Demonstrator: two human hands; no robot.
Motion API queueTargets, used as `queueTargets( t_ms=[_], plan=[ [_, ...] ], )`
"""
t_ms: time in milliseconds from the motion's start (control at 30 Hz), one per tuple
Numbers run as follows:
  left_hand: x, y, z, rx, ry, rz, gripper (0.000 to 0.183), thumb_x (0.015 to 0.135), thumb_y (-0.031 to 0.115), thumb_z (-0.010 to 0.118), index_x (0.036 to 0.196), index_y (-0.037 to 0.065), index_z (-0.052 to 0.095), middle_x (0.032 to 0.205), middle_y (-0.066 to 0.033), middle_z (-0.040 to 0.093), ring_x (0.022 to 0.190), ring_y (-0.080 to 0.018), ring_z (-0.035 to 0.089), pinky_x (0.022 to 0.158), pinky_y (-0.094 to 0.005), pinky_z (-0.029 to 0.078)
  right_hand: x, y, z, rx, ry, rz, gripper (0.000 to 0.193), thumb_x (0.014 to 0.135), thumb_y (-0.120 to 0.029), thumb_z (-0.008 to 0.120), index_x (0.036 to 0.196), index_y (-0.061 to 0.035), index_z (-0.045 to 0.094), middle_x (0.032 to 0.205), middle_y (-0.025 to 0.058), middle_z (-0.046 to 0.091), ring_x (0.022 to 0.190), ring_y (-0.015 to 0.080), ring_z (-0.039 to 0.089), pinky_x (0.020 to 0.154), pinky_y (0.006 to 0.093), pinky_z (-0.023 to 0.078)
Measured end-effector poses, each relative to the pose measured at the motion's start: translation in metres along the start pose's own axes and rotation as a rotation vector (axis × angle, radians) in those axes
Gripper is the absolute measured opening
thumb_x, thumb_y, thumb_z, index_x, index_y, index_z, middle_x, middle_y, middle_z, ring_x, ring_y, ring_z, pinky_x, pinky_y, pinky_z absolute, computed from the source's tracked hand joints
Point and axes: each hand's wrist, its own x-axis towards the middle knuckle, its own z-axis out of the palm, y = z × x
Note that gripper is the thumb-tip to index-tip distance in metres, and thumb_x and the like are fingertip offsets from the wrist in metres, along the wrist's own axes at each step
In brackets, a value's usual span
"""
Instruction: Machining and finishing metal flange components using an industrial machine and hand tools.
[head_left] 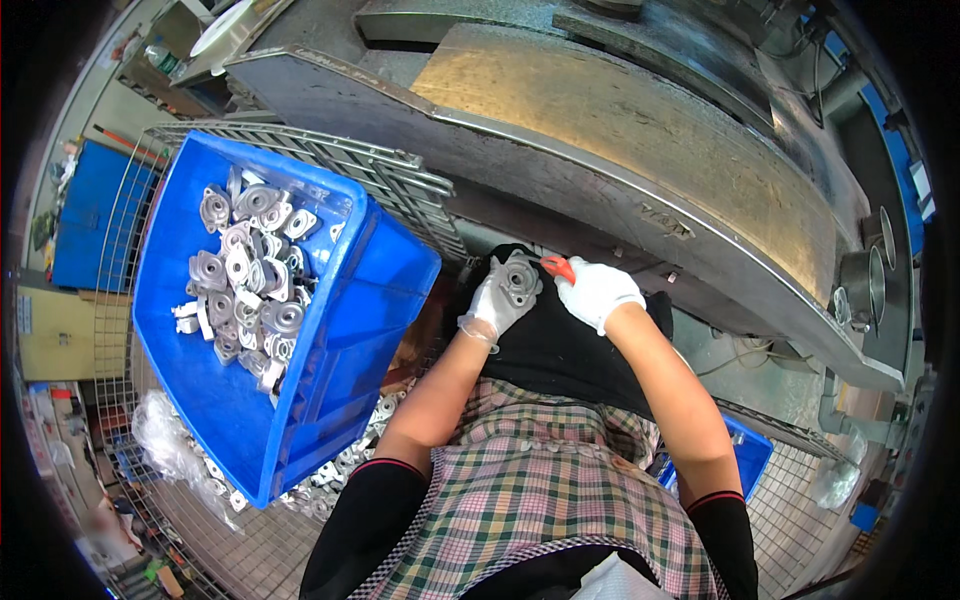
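My left hand (497, 302), in a white glove, is closed around a grey metal flanged casting (519, 283) with a round raised centre. In my right hand (598, 293), also gloved in white, is a tool with a red-orange handle (556, 267). Its working end points toward the casting's upper right edge; whether it touches cannot be made out. Both hands are above my black-clad lap. To the left, a tilted blue bin (345, 290) holds several similar castings (239, 263).
A metal machine table (640, 190) with a raised front edge stands ahead. Wire mesh cages (400, 170) surround the blue bin, with more castings (340, 470) lying below it. A second blue bin (755, 455) sits at my right. Clear plastic wrap (170, 440) hangs at the lower left.
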Motion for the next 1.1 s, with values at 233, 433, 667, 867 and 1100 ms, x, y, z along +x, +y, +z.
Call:
queueTargets(
  t_ms=[233, 433, 667, 867, 1100],
  plan=[
    [0.001, 0.001, -0.004, 0.024, 0.017, -0.012, 0.056, 0.104, 0.059, 0.034, 0.134, 0.018, 0.055, 0.130, -0.0091, 0.061, 0.117, -0.0316, 0.059, 0.093, -0.0473, 0.049, -0.001, -0.001, -0.001, 0.000, 0.007, 0.006, 0.044, 0.096, -0.041, 0.046, 0.118, -0.0056, 0.062, 0.109, 0.0218, 0.070, 0.101, 0.0403, 0.067, 0.089, 0.0483, 0.053],
    [-0.002, 0.000, 0.006, 0.041, 0.148, 0.009, 0.060, 0.103, 0.062, 0.034, 0.135, 0.016, 0.055, 0.128, -0.0106, 0.063, 0.117, -0.0334, 0.060, 0.089, -0.0464, 0.049, -0.002, 0.012, 0.001, 0.019, 0.017, 0.025, 0.043, 0.096, -0.042, 0.048, 0.117, -0.0060, 0.060, 0.106, 0.0236, 0.070, 0.099, 0.0430, 0.067, 0.088, 0.0498, 0.052],
    [-0.004, -0.001, 0.013, 0.088, 0.215, 0.006, 0.059, 0.102, 0.062, 0.036, 0.134, 0.016, 0.055, 0.124, -0.0113, 0.065, 0.115, -0.0355, 0.060, 0.086, -0.0463, 0.049, -0.001, 0.020, 0.005, 0.024, 0.020, 0.037, 0.042, 0.097, -0.042, 0.049, 0.117, -0.0058, 0.058, 0.103, 0.0250, 0.070, 0.097, 0.0442, 0.067, 0.086, 0.0507, 0.051],
    [0.002, 0.000, 0.006, 0.020, 0.228, -0.004, 0.059, 0.103, 0.062, 0.032, 0.133, 0.016, 0.055, 0.126, -0.0101, 0.064, 0.117, -0.0327, 0.059, 0.087, -0.0459, 0.048, -0.003, 0.017, 0.006, 0.029, 0.048, 0.045, 0.042, 0.095, -0.041, 0.048, 0.114, -0.0068, 0.063, 0.107, 0.0210, 0.071, 0.099, 0.0397, 0.068, 0.088, 0.0479, 0.053],
    [0.000, 0.000, 0.007, 0.052, 0.192, 0.003, 0.060, 0.102, 0.063, 0.033, 0.133, 0.016, 0.055, 0.128, -0.0107, 0.063, 0.119, -0.0336, 0.058, 0.089, -0.0479, 0.048, -0.008, 0.020, 0.010, 0.062, 0.047, 0.059, 0.041, 0.096, -0.040, 0.047, 0.117, -0.0074, 0.059, 0.101, 0.0206, 0.072, 0.094, 0.0404, 0.069, 0.085, 0.0492, 0.053]
  ],
)
